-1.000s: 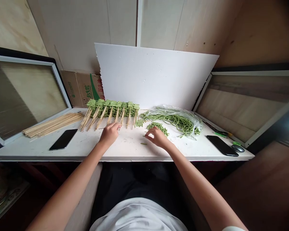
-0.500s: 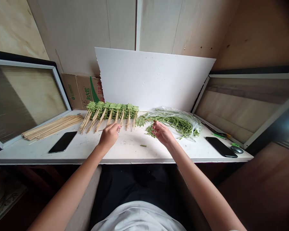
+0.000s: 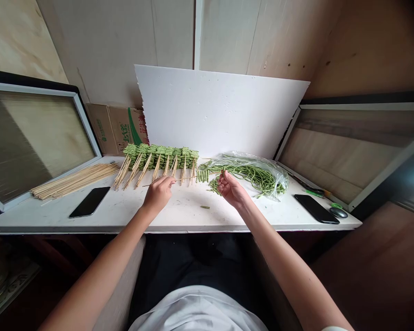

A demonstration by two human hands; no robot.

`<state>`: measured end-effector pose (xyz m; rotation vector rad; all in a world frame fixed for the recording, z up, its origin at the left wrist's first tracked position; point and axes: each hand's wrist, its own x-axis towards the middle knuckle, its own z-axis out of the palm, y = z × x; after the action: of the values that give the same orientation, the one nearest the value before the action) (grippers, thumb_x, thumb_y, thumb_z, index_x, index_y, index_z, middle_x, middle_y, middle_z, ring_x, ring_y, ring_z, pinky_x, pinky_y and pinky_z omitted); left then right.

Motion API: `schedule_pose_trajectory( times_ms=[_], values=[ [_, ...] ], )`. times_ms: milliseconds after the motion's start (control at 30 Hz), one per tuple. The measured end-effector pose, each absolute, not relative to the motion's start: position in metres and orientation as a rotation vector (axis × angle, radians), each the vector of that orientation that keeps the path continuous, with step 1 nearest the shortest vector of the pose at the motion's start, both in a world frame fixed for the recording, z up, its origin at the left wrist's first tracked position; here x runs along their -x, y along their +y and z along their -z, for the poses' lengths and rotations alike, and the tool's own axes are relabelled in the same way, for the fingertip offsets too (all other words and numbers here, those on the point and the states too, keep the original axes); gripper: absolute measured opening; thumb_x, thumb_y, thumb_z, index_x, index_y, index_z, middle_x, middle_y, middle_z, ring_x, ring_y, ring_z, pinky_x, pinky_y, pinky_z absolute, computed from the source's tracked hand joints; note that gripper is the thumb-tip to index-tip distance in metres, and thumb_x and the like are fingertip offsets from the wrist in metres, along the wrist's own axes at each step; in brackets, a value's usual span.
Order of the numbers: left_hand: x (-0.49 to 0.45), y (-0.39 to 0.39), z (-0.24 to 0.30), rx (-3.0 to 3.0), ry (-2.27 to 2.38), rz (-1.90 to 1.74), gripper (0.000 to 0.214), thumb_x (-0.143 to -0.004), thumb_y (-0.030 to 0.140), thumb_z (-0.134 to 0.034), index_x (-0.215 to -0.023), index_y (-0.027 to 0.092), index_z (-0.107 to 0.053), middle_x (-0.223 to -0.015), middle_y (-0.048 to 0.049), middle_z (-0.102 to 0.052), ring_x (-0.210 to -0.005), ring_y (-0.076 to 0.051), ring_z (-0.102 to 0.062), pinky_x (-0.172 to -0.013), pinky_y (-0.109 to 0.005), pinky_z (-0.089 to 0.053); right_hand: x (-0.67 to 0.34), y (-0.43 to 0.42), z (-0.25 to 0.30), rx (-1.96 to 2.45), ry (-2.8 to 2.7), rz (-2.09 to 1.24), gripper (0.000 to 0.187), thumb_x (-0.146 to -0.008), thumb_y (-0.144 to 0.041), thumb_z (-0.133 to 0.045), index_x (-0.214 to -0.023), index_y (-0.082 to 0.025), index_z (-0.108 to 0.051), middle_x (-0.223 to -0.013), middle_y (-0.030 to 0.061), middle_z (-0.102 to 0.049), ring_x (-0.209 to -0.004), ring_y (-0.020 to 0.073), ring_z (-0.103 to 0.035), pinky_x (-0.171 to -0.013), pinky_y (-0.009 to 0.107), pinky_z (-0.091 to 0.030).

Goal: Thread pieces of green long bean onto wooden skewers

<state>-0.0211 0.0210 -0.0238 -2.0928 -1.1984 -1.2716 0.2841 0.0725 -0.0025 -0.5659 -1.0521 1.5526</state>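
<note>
My left hand point(image 3: 158, 194) sits at the front of the row of skewers and appears to pinch a thin bamboo skewer point(image 3: 165, 182) lying level above the white tabletop point(image 3: 262, 216). My right hand point(image 3: 232, 189) is turned palm up, its fingertips pinching a small piece of green bean. Just beyond it lie a heap of cut long beans point(image 3: 214, 185) and a short row of bean pieces point(image 3: 203, 175). Skewered bean pieces point(image 3: 160, 155) stand in a dense row, their bamboo ends pointing toward me. Uncut long beans fill a clear plastic bag point(image 3: 258, 177).
A bundle of loose bamboo skewers point(image 3: 74, 180) and a black phone point(image 3: 89, 202) lie at left. At right are another phone point(image 3: 316, 208), green-handled scissors point(image 3: 313, 192) and a small grey object point(image 3: 338, 212). A white foam board point(image 3: 221, 110) leans behind, beside a cardboard box point(image 3: 113, 128).
My right hand has lifted off the table and turned palm up, with its fingertips near the cut beans. My left hand has shifted slightly right, and the view has shifted slightly.
</note>
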Motion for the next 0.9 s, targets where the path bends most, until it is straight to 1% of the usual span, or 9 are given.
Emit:
schedule_pose_trajectory(
  times_ms=[133, 300, 433, 567, 700, 900],
  values=[
    [0.020, 0.021, 0.023, 2.081, -1.207, 1.258, 0.043, -0.076, -0.010, -0.042, -0.095, 0.018, -0.069, -0.090, -0.0062, -0.076, -0.083, -0.021, -0.072, -0.073, -0.031, -0.057, -0.283, 0.073, 0.003, 0.574, -1.011, -1.563, 0.040, -0.068, -0.049, -0.096, -0.088, -0.025, -0.071, -0.079, -0.0020, -0.067, -0.072, 0.0129, -0.062, -0.060, 0.024, -0.052],
    [0.019, 0.020, 0.022, 2.058, -1.198, 1.232, 0.042, -0.078, -0.009, -0.042, -0.095, 0.018, -0.070, -0.088, -0.0062, -0.075, -0.080, -0.021, -0.070, -0.071, -0.031, -0.056, -0.280, 0.072, 0.004, 0.553, -0.917, -1.535, 0.040, -0.065, -0.041, -0.099, -0.089, -0.024, -0.072, -0.080, -0.0025, -0.068, -0.068, 0.0111, -0.061, -0.054, 0.022, -0.048],
    [0.016, 0.020, 0.022, 2.025, -1.171, 1.220, 0.040, -0.081, -0.009, -0.043, -0.093, 0.018, -0.070, -0.085, -0.0059, -0.074, -0.079, -0.021, -0.070, -0.071, -0.031, -0.056, -0.278, 0.070, 0.002, 0.580, -0.931, -1.483, 0.039, -0.064, -0.042, -0.098, -0.085, -0.023, -0.071, -0.078, -0.0032, -0.067, -0.067, 0.0107, -0.060, -0.052, 0.022, -0.045],
    [0.014, 0.020, 0.023, 1.996, -1.152, 1.212, 0.039, -0.082, -0.008, -0.044, -0.092, 0.018, -0.071, -0.083, -0.0060, -0.073, -0.079, -0.022, -0.070, -0.070, -0.032, -0.056, -0.277, 0.068, 0.002, 0.608, -0.940, -1.439, 0.040, -0.062, -0.043, -0.098, -0.081, -0.022, -0.070, -0.075, -0.0030, -0.066, -0.068, 0.0112, -0.061, -0.053, 0.023, -0.045],
    [0.014, 0.020, 0.024, 1.994, -1.169, 1.216, 0.040, -0.082, -0.008, -0.043, -0.093, 0.017, -0.072, -0.083, -0.0067, -0.074, -0.078, -0.022, -0.070, -0.070, -0.032, -0.057, -0.275, 0.064, 0.000, 0.641, -0.965, -1.391, 0.040, -0.062, -0.045, -0.098, -0.085, -0.023, -0.073, -0.078, -0.0015, -0.067, -0.073, 0.0130, -0.062, -0.056, 0.024, -0.047],
    [0.017, 0.021, 0.025, 2.024, -1.225, 1.282, 0.041, -0.081, -0.006, -0.043, -0.096, 0.018, -0.072, -0.088, -0.0063, -0.075, -0.081, -0.021, -0.071, -0.070, -0.031, -0.058, -0.277, 0.062, -0.003, 0.694, -1.034, -1.344, 0.036, -0.069, -0.048, -0.092, -0.091, -0.025, -0.075, -0.091, 0.0018, -0.073, -0.087, 0.0181, -0.066, -0.062, 0.026, -0.048]
  ],
)
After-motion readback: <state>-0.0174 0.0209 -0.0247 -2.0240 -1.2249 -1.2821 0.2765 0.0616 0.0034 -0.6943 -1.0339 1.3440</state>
